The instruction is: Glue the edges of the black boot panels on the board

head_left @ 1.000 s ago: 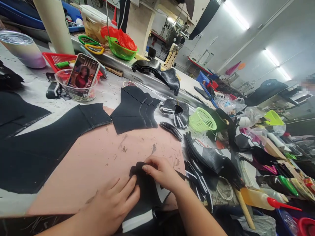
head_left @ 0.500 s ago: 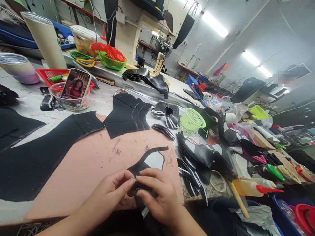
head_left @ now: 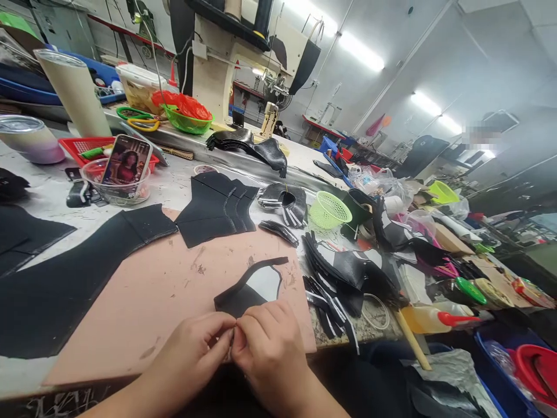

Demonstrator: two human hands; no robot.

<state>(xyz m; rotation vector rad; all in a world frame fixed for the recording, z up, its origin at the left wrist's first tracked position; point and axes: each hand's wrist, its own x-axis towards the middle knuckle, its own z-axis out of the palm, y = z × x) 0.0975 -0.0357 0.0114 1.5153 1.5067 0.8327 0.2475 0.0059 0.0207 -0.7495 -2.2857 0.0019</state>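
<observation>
At the near edge of the pink board (head_left: 174, 290), my left hand (head_left: 198, 342) and my right hand (head_left: 270, 348) meet, thumbs and fingers pinched together. Between them they grip the near part of a black cut piece (head_left: 235, 297) of leather-like material with a white patch. Its far end, a thin curved strip, rests on the board. My fingers hide the gripped part. Beyond the hands, a black panel with stitched bands (head_left: 217, 206) lies across the board's far edge. Black strips with white lines (head_left: 331, 307) lie right of my right hand.
Large black panels (head_left: 65, 290) cover the left side. A phone (head_left: 126, 165) leans in a clear bowl. Stacked black pieces (head_left: 339, 267), a green basket (head_left: 329, 210) and a bottle with a red nozzle (head_left: 424, 319) stand right. A sewing machine (head_left: 213, 69) is behind.
My right hand has closed in, its fingers curling down over the black piece beside my left fingertips. More of the piece's far part shows. The whole view has shifted slightly.
</observation>
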